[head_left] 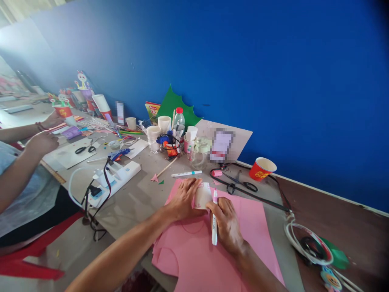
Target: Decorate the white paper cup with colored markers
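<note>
A white paper cup (202, 198) with pink drawn marks lies between my hands above a pink sheet (194, 251). My left hand (182, 200) is wrapped around the cup's left side. In my right hand (226, 221) is a white acrylic marker (214, 229), its pink tip pointing away from me. The right thumb is at the cup's lower right edge. A curved outline is visible on the pink sheet below the cup. Beyond the sheet lie a loose pink cap (216, 173) and a second white marker (186, 174).
Black scissors (240, 184) and a red paper cup (263, 168) are to the right. A glass jar (199, 156), a bottle (179, 121) and cups stand at the back. Left are a power strip (115, 182), a blue glue gun (120, 154) and another person's hand (42, 142).
</note>
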Demonstrator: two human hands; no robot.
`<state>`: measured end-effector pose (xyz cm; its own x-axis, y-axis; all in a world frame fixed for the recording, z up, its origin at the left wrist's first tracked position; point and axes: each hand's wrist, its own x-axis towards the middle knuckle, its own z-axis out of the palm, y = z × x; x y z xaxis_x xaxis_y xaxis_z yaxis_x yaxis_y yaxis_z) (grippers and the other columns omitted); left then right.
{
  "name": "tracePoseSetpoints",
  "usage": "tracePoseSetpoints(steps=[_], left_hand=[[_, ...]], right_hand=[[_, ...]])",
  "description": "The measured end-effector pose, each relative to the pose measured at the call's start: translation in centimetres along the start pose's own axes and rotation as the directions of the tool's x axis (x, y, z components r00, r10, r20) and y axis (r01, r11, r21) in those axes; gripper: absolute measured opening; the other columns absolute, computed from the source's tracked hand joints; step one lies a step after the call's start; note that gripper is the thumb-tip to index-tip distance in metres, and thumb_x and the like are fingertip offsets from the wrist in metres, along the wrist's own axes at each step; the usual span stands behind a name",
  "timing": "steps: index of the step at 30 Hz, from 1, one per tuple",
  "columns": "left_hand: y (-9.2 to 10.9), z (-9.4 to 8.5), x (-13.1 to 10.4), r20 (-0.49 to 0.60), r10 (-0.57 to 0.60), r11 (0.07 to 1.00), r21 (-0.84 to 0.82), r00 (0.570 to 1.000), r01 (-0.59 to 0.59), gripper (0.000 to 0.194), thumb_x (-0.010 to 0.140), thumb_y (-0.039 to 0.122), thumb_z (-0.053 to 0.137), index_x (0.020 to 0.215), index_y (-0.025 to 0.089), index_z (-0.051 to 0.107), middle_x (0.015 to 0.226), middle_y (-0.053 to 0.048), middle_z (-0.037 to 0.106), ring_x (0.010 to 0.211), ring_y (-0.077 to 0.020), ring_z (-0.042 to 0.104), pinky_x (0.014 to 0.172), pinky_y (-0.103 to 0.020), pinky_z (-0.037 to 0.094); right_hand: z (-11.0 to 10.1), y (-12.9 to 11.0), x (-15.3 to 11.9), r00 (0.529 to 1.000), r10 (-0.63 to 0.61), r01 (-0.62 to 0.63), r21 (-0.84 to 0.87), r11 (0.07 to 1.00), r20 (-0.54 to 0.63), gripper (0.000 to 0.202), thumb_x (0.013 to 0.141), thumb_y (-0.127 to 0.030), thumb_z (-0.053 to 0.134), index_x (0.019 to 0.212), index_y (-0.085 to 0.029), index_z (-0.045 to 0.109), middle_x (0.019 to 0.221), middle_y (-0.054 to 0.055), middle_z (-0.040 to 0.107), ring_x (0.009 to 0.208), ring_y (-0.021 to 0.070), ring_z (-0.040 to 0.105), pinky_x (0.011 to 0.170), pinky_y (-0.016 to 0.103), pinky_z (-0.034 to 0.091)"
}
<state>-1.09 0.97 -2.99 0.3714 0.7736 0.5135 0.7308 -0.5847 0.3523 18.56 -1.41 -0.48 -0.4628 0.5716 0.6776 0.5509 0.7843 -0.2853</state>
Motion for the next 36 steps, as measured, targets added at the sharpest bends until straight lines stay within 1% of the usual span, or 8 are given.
tracePoseSetpoints(steps=[5, 9, 13, 17, 21, 25, 30, 36], left_hand=[[0.1, 0.1, 0.0, -0.048, 0.015, 1.000, -0.005, 0.999, -0.015, 0.100, 0.071, 0.045, 0.075, 0.149, 0.018, 0.018, 0.134, -0.019, 0.049, 0.128, -0.0365, 0.046, 0.104, -0.058, 0.042], [0.4, 0.1, 0.1, -0.060, 0.000, 1.000, -0.003, 0.998, 0.000, 0.092, 0.072, 0.043, 0.074, 0.145, 0.017, 0.025, 0.131, -0.019, 0.051, 0.126, -0.0357, 0.047, 0.103, -0.056, 0.044], [0.7, -0.2, 0.3, -0.062, -0.030, 0.999, -0.011, 0.998, 0.030, 0.089, 0.072, 0.043, 0.074, 0.143, 0.018, 0.026, 0.130, -0.020, 0.050, 0.126, -0.0360, 0.048, 0.101, -0.054, 0.045], [0.7, -0.3, 0.4, -0.088, -0.046, 0.998, 0.027, 0.995, 0.049, 0.087, 0.072, 0.044, 0.074, 0.142, 0.016, 0.030, 0.131, -0.021, 0.049, 0.125, -0.0367, 0.049, 0.102, -0.055, 0.044], [0.6, -0.3, 0.4, -0.094, -0.025, 0.997, 0.066, 0.995, 0.031, 0.087, 0.074, 0.043, 0.072, 0.144, 0.018, 0.026, 0.131, -0.021, 0.050, 0.125, -0.0364, 0.050, 0.103, -0.055, 0.043], [0.6, -0.4, 0.4, -0.072, -0.047, 0.996, 0.072, 0.996, 0.052, 0.083, 0.075, 0.040, 0.071, 0.143, 0.020, 0.027, 0.131, -0.020, 0.051, 0.125, -0.0358, 0.050, 0.104, -0.053, 0.042], [0.5, -0.3, 0.4, -0.077, -0.031, 0.997, 0.062, 0.997, 0.035, 0.082, 0.076, 0.043, 0.069, 0.143, 0.019, 0.026, 0.130, -0.020, 0.052, 0.126, -0.0356, 0.050, 0.103, -0.053, 0.043], [0.6, -0.3, 0.5, -0.111, -0.014, 0.998, 0.055, 0.994, 0.020, 0.079, 0.078, 0.043, 0.068, 0.142, 0.018, 0.028, 0.128, -0.020, 0.052, 0.124, -0.0355, 0.051, 0.102, -0.053, 0.044]], right_hand=[[0.1, 0.2, -0.1, 1.000, 0.019, -0.019, 0.051, 0.999, -0.014, 0.024, 0.086, -0.005, 0.038, 0.096, -0.019, 0.054, 0.076, 0.001, 0.039, 0.069, 0.0193, 0.040, 0.062, 0.031, 0.035], [0.3, 0.1, -0.2, 0.995, 0.040, -0.030, 0.112, 0.993, -0.090, 0.024, 0.086, -0.004, 0.043, 0.100, -0.020, 0.054, 0.077, 0.001, 0.040, 0.070, 0.0183, 0.043, 0.062, 0.031, 0.038], [0.3, -0.2, -0.3, 0.976, 0.096, -0.044, 0.250, 0.967, -0.196, 0.032, 0.089, -0.005, 0.045, 0.117, -0.020, 0.050, 0.085, 0.004, 0.050, 0.077, 0.0189, 0.051, 0.068, 0.034, 0.047], [-0.1, -0.5, -0.2, 0.970, 0.148, -0.070, 0.365, 0.929, -0.192, 0.033, 0.098, -0.020, 0.040, 0.131, -0.021, 0.047, 0.093, 0.007, 0.056, 0.085, 0.0208, 0.057, 0.076, 0.038, 0.051], [-0.5, -0.7, -0.1, 0.966, 0.186, -0.093, 0.431, 0.897, -0.178, 0.033, 0.101, -0.035, 0.037, 0.124, -0.023, 0.057, 0.100, 0.009, 0.060, 0.091, 0.0227, 0.061, 0.075, 0.038, 0.054], [-0.5, -0.9, -0.1, 0.965, 0.217, -0.117, 0.496, 0.860, -0.148, 0.032, 0.101, -0.033, 0.036, 0.115, -0.024, 0.064, 0.088, 0.006, 0.065, 0.086, 0.0221, 0.065, 0.077, 0.038, 0.055], [-0.1, -1.0, -0.5, 0.961, 0.254, -0.165, 0.521, 0.838, -0.105, 0.028, 0.100, -0.029, 0.039, 0.107, -0.026, 0.066, 0.094, 0.006, 0.069, 0.090, 0.0231, 0.065, 0.076, 0.039, 0.056], [0.2, -0.9, -0.8, 0.949, 0.293, -0.189, 0.537, 0.822, -0.114, 0.025, 0.101, -0.030, 0.039, 0.103, -0.028, 0.064, 0.088, 0.004, 0.069, 0.089, 0.0234, 0.065, 0.079, 0.042, 0.057]])
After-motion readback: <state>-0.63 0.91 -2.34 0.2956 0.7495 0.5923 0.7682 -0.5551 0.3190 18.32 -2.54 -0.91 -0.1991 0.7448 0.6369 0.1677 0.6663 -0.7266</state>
